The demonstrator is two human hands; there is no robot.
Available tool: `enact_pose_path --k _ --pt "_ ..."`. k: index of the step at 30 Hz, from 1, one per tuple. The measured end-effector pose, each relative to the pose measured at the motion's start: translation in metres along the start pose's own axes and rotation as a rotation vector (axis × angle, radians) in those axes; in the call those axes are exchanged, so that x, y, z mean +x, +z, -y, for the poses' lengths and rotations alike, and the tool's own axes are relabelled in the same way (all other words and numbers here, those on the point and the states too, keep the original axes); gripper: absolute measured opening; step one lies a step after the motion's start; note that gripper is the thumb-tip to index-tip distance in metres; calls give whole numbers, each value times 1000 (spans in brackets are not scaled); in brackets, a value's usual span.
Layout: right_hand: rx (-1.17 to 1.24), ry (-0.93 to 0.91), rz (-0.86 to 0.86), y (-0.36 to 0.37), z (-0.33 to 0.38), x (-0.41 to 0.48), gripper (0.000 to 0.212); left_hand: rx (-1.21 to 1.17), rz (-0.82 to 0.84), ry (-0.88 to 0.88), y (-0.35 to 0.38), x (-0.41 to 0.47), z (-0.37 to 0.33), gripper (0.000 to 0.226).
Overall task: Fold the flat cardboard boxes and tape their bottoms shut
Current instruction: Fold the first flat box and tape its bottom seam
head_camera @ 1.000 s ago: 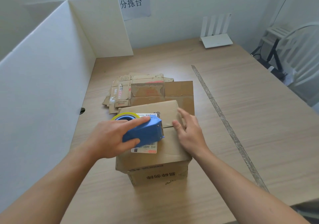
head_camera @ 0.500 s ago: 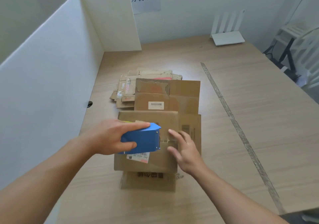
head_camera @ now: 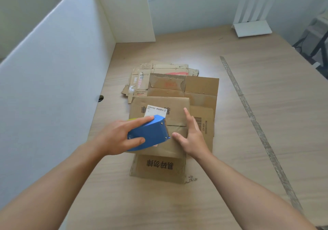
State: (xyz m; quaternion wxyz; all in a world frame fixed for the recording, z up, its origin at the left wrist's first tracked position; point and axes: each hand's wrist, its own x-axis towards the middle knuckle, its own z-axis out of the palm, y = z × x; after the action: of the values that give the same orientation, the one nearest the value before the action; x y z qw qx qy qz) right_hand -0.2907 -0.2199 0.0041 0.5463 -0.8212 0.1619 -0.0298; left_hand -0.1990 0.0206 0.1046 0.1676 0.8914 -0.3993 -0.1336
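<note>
The left grip is holding a blue tape dispenser with its front end on the seam of the folded cardboard box, while the right grip is pressing straight fingers onto the flaps just beside it; flat boxes are lying behind on the tabletop

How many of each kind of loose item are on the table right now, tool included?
Folded-up box: 1
Blue tape dispenser: 1
Pile of flat cardboard: 1 (its pieces overlap too much to count)
White router: 1
Total: 4
</note>
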Motion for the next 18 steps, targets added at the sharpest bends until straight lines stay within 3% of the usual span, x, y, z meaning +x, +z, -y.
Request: enact_pose_path --k 5,8,13,18 --pt "-50 -13 -9 -5 -12 0 74 -66 25 -38 16 -5 -2 66" --pt "41 36 -23 -16 -21 -9 70 -96 19 -41 28 -16 -6 64" --pt "-13 88 141 -11 -26 -24 93 -170 31 -72 37 -28 -11 65" --pt "63 117 165 9 -17 -20 102 -126 40 -122 26 -32 -10 65"
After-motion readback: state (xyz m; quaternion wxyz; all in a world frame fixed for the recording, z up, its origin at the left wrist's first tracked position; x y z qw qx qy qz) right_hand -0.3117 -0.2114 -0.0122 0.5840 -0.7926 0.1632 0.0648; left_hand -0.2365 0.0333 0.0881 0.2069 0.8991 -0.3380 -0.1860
